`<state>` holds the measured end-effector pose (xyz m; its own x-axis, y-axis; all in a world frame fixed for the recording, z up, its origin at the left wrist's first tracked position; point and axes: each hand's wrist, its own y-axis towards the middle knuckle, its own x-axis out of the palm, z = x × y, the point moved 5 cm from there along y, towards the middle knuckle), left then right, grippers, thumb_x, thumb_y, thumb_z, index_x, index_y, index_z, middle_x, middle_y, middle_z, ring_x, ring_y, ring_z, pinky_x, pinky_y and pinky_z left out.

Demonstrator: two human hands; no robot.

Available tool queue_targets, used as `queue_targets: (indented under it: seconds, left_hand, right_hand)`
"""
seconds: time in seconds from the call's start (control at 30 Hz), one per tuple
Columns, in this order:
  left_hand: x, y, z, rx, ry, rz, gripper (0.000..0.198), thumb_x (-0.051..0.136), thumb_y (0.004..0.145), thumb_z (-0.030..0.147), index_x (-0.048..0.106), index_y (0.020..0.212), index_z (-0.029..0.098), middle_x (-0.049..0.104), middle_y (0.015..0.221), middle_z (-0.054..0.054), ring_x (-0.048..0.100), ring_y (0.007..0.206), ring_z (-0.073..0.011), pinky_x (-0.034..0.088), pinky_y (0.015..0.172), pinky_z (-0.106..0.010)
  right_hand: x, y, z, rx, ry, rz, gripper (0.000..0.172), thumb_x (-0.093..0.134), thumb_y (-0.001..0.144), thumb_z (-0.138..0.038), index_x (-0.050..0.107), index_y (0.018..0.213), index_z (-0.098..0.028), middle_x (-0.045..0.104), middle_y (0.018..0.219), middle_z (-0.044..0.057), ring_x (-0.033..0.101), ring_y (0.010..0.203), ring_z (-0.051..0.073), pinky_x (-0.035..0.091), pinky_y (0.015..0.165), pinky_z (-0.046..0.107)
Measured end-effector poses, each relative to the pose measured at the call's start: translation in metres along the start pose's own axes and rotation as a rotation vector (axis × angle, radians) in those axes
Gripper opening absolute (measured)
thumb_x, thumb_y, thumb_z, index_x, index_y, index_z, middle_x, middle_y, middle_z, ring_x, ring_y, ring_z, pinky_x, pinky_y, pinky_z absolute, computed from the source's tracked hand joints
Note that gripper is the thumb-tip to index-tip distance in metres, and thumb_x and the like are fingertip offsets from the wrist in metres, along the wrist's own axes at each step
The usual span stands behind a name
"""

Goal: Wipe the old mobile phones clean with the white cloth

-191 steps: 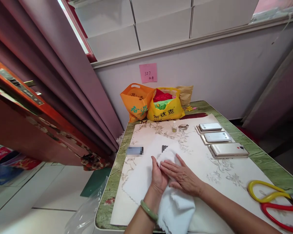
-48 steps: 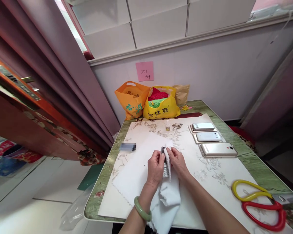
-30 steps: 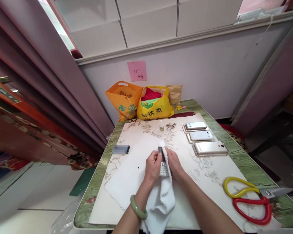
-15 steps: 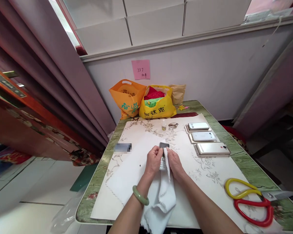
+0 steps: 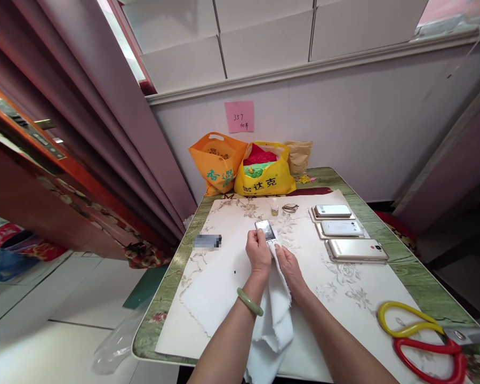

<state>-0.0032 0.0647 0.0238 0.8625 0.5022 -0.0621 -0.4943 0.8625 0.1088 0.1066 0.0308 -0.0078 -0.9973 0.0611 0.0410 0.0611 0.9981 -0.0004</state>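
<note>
My left hand (image 5: 259, 252) is closed around a small keypad phone (image 5: 266, 230), its thumb along the side near the screen. The phone tilts up over the middle of the table, screen facing me; its lower part is hidden by my fingers. My right hand (image 5: 288, 266) pinches a white cloth (image 5: 278, 320) against the phone's lower right edge. From there the cloth hangs toward the table's front edge. Several silvery and white phones lie to the right, among them one with a dark camera (image 5: 356, 250). A pixelated dark object (image 5: 207, 241) rests at the left.
Red-and-yellow-handled scissors (image 5: 428, 338) lie at the front right. A small bottle (image 5: 274, 207) and eyeglasses (image 5: 290, 208) are beyond my hands. At the back stand an orange bag (image 5: 218, 165), a yellow bag (image 5: 264, 181) and a brown paper bag (image 5: 299, 156).
The phone has turned, and its screen now leans left and shows more fully. My right hand has slid down from the screen's side to the phone's lower edge with the cloth.
</note>
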Motion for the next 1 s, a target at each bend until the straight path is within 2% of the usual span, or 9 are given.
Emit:
queue_targets:
  seconds: [0.13, 0.2, 0.33, 0.43, 0.53, 0.63, 0.8, 0.9, 1.0]
  left_hand:
    - [-0.009, -0.008, -0.006, 0.027, 0.03, 0.101, 0.025, 0.049, 0.087, 0.04, 0.046, 0.068, 0.023, 0.048, 0.063, 0.003, 0.042, 0.061, -0.0138, 0.035, 0.062, -0.025]
    - [-0.012, -0.015, -0.007, 0.031, 0.01, 0.071, 0.025, 0.05, 0.087, 0.042, 0.047, 0.071, 0.022, 0.049, 0.064, 0.003, 0.043, 0.06, -0.0131, 0.037, 0.062, -0.025]
    - [-0.016, -0.034, -0.008, -0.048, -0.125, -0.165, 0.029, 0.06, 0.081, 0.048, 0.053, 0.085, 0.02, 0.057, 0.068, 0.001, 0.048, 0.056, -0.0111, 0.04, 0.056, -0.024]
    - [-0.027, -0.045, -0.009, -0.139, -0.144, -0.345, 0.037, 0.069, 0.074, 0.047, 0.056, 0.091, 0.017, 0.061, 0.07, 0.0, 0.051, 0.052, -0.0104, 0.041, 0.049, -0.023]
    - [-0.04, -0.041, -0.009, -0.257, -0.138, -0.517, 0.047, 0.073, 0.069, 0.049, 0.058, 0.096, 0.014, 0.065, 0.068, -0.003, 0.057, 0.052, -0.0134, 0.043, 0.045, -0.023]
    - [-0.048, -0.028, -0.009, -0.383, -0.107, -0.628, 0.053, 0.059, 0.077, 0.062, 0.062, 0.092, 0.012, 0.067, 0.067, -0.007, 0.06, 0.053, -0.0161, 0.044, 0.043, -0.024]
    - [-0.045, -0.019, -0.015, -0.399, -0.014, -0.642, 0.046, 0.068, 0.07, 0.059, 0.059, 0.074, 0.014, 0.058, 0.052, 0.0, 0.052, 0.037, -0.0119, 0.038, 0.034, -0.022]
    - [-0.04, -0.028, -0.022, -0.396, -0.06, -0.676, 0.044, 0.069, 0.07, 0.057, 0.059, 0.078, 0.015, 0.059, 0.054, 0.0, 0.054, 0.039, -0.0124, 0.037, 0.032, -0.02]
    - [-0.042, -0.031, -0.027, -0.388, -0.104, -0.629, 0.044, 0.068, 0.071, 0.058, 0.058, 0.079, 0.016, 0.059, 0.053, 0.001, 0.055, 0.038, -0.0117, 0.034, 0.03, -0.018]
  right_hand:
    - [0.002, 0.002, 0.006, -0.016, -0.035, 0.021, 0.041, 0.046, 0.087, -0.06, 0.05, 0.074, -0.021, 0.052, 0.068, -0.003, 0.044, 0.066, 0.015, 0.04, 0.065, 0.026]
    - [0.0, 0.003, 0.01, -0.009, -0.011, 0.072, 0.042, 0.048, 0.086, -0.061, 0.05, 0.073, -0.021, 0.051, 0.067, -0.004, 0.044, 0.065, 0.014, 0.041, 0.065, 0.026]
    - [-0.009, 0.004, 0.012, 0.022, 0.161, 0.184, 0.042, 0.047, 0.087, -0.062, 0.051, 0.078, -0.021, 0.055, 0.071, -0.002, 0.048, 0.067, 0.015, 0.043, 0.067, 0.027]
    - [-0.014, 0.005, 0.013, 0.054, 0.265, 0.229, 0.042, 0.048, 0.086, -0.063, 0.049, 0.077, -0.022, 0.052, 0.066, -0.003, 0.047, 0.061, 0.014, 0.043, 0.061, 0.026]
    - [-0.015, 0.006, 0.014, 0.054, 0.263, 0.233, 0.043, 0.052, 0.083, -0.064, 0.044, 0.071, -0.022, 0.046, 0.06, -0.006, 0.04, 0.055, 0.012, 0.038, 0.053, 0.024]
    - [-0.015, 0.005, 0.013, 0.0, 0.141, 0.228, 0.043, 0.053, 0.083, -0.061, 0.044, 0.069, -0.022, 0.044, 0.06, -0.006, 0.038, 0.056, 0.012, 0.035, 0.054, 0.024]
    - [-0.017, 0.004, 0.007, -0.092, -0.137, 0.21, 0.043, 0.047, 0.087, -0.059, 0.046, 0.066, -0.021, 0.045, 0.059, -0.005, 0.039, 0.059, 0.013, 0.034, 0.057, 0.025]
    - [-0.021, 0.004, 0.009, -0.045, -0.127, 0.242, 0.047, 0.036, 0.09, -0.061, 0.048, 0.068, -0.021, 0.048, 0.061, -0.003, 0.042, 0.06, 0.015, 0.036, 0.059, 0.026]
    - [-0.02, 0.002, 0.008, -0.04, -0.113, 0.237, 0.048, 0.033, 0.092, -0.061, 0.047, 0.069, -0.021, 0.051, 0.062, -0.002, 0.044, 0.06, 0.015, 0.038, 0.058, 0.026]
